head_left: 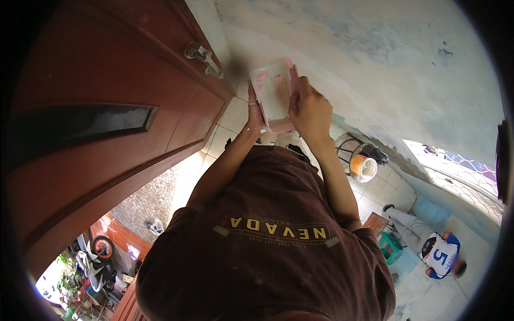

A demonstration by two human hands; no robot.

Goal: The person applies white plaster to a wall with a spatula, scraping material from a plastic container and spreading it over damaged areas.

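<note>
Both your hands are closed on a pale pink plastic container [273, 92], and that container is the landmark for everything else here. Your right hand [310, 109] wraps its right edge, fingers curled over the rim, so the grip on that side is firmly shut on the plastic. Your left hand [255, 115] presses flat against the container's left wall, with white flecks on the wrist; it grips the same container from the other side. The container sits upright between the two hands, held up in the air with whitish material smeared inside it. Just to its left is a metal door handle [202, 55] on a reddish-brown wooden door [101, 107] that fills the left of the view. Behind the container rises a blotchy grey-white wall [375, 59]. Below it, your forearms run back to your brown T-shirt [267, 241]. To the lower right of the container, on the pale tiled floor [380, 187], an orange-rimmed bucket [363, 167] rests in a dark metal stand. Farther to the lower right, another person [433, 249] in a blue and white shirt lies or sits on the floor, beside a small green stool [391, 246].
</note>
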